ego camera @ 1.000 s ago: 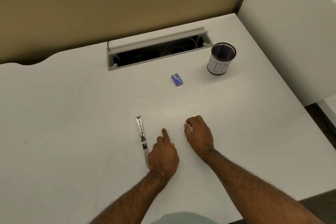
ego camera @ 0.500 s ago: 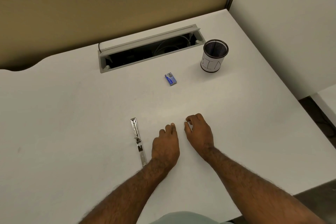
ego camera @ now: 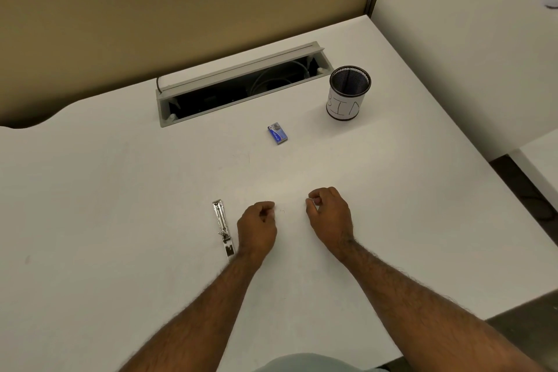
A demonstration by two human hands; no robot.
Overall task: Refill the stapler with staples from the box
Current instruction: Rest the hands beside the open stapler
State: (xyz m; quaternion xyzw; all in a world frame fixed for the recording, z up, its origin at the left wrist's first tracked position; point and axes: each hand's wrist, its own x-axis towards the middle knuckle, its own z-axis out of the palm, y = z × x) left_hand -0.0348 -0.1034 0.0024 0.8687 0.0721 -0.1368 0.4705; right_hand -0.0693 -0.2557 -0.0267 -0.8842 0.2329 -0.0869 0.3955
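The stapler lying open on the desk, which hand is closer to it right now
Left. The left hand sits right beside the stapler, just to its right, not touching it. The right hand rests farther right, beyond the left hand.

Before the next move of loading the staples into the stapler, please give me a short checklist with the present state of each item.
1. Stapler lies opened out flat on the desk: ok.
2. Staple box within view, apart from both hands: ok.
3. Right hand pinches something small and pale; a staple strip: cannot tell.
4. Left hand curled beside the stapler, holding anything: cannot tell.
5. Stapler channel empty: cannot tell.
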